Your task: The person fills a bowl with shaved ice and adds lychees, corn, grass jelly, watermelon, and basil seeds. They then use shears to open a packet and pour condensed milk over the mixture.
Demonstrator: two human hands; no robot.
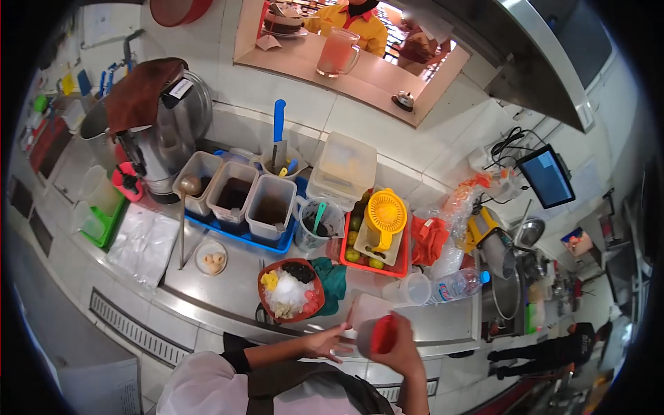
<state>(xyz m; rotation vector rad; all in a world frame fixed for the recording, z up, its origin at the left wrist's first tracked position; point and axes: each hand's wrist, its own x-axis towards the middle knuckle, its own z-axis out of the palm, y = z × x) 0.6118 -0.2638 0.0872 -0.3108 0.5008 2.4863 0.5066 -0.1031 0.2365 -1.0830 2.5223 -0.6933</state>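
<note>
My right hand (402, 351) is wrapped round a cup (382, 336) that shows red at its open end, tilted near the counter's front edge. Fingers spread, my left hand (329, 342) is beside it and holds nothing. Just beyond the cup is a pale, translucent container (366, 311). A red bowl (266, 304) left of my hands holds shaved ice (287, 294) with black, yellow and pink toppings around it. Against the bowl's right side lies a green cloth (332, 285).
A blue tray (266, 243) carries several tubs of dark liquid. Right of it are a measuring jug (318, 232), a red basket (377, 268) with green fruit and a yellow juicer (386, 213). A water bottle (456, 286) lies at right. A pitcher (337, 53) stands on the hatch ledge.
</note>
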